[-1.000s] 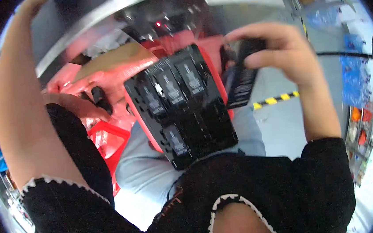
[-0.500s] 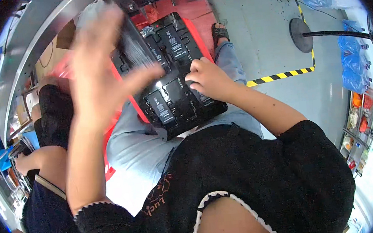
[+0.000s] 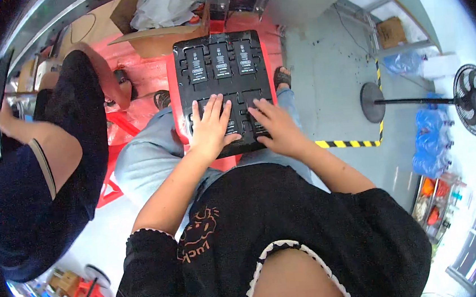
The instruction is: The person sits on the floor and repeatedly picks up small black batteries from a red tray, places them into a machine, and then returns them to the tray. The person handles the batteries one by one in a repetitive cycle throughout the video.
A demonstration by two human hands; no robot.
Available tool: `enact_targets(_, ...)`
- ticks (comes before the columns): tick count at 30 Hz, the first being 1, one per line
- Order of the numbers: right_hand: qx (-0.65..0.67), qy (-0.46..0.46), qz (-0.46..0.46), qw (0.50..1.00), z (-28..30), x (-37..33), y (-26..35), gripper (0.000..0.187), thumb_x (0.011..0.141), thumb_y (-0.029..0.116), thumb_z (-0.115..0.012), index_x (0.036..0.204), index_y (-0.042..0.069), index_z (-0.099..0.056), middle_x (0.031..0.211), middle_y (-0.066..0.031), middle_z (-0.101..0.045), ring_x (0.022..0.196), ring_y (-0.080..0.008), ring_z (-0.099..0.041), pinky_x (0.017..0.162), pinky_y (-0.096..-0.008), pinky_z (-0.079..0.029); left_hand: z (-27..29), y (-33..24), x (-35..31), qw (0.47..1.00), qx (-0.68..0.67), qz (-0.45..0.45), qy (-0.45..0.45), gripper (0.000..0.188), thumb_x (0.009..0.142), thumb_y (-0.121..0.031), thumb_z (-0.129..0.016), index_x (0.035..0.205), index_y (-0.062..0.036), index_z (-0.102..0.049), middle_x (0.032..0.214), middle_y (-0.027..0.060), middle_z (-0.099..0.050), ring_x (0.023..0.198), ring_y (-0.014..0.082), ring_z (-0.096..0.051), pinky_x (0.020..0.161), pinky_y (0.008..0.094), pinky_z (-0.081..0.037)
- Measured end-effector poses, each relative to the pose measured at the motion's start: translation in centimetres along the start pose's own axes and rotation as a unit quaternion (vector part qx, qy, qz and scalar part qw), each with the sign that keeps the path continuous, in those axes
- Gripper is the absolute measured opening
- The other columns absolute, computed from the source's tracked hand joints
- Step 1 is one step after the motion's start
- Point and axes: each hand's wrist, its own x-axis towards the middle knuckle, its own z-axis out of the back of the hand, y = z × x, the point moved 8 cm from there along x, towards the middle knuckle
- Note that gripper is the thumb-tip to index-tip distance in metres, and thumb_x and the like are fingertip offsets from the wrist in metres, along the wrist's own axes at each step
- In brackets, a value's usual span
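A black moulded tray (image 3: 218,87) rests over my lap on something red (image 3: 175,100). In its far row sit several flat black rectangular packs with white print, such as the middle pack (image 3: 221,60). My left hand (image 3: 208,133) lies with fingers spread over the near row, covering part of a pack there. At the near right of the tray, my right hand (image 3: 279,129) has its fingers stretched out over another pack (image 3: 260,128), partly hidden. Neither hand grips anything.
A cardboard box (image 3: 164,43) with whitish plastic stands beyond the tray. At the left sits another person in dark clothes (image 3: 42,205). A black fan (image 3: 474,99) and its round base (image 3: 373,103) stand at the right, near striped floor tape (image 3: 351,143).
My left hand, raised and blurred before, has come down onto the tray. My right hand's curled fingers have straightened. The dark sheet-like thing over the tray's left side no longer shows. The view has turned.
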Motion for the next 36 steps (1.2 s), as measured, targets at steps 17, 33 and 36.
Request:
enact_targets(17,-0.060,-0.033,0.041,0.997,-1.4,-2.3,-0.1,0.053,0.082,0.014,-0.066,0.132,0.009,-0.051,0.143,-0.0131,-0.044,0.135,-0.0307,-0.039,0.107,-0.0524,-0.032,-1.8,-1.1,-3.4,0.999,-0.024,0.013,-0.024,0.060,0.088,-0.041,-0.060,0.140,-0.0146,-0.045,0.154,0.0167,-0.025,0.144,0.0309,-0.021,0.113,0.0587,-0.015)
enact_targets(33,-0.151,-0.142,0.124,0.970,-2.4,-0.8,-0.9,0.048,0.079,0.029,-0.072,0.122,0.012,-0.058,0.126,-0.0079,-0.055,0.119,-0.0273,-0.049,0.101,-0.0498,-0.035,-1.5,-1.1,-3.4,0.994,-0.071,0.022,-0.078,0.050,0.089,-0.034,-0.060,0.131,-0.0091,-0.052,0.143,0.0185,-0.037,0.138,0.0339,-0.028,0.113,0.0581,-0.017)
enact_targets(36,-0.153,-0.146,0.118,0.970,-2.5,-1.1,-0.6,0.044,0.081,0.026,-0.070,0.121,0.012,-0.059,0.125,-0.0080,-0.056,0.120,-0.0252,-0.050,0.101,-0.0497,-0.035,-0.9,-1.0,-3.5,0.990,-0.094,0.021,-0.101,0.050,0.087,-0.029,-0.062,0.132,-0.0093,-0.051,0.141,0.0174,-0.040,0.137,0.0353,-0.032,0.113,0.0561,-0.018)
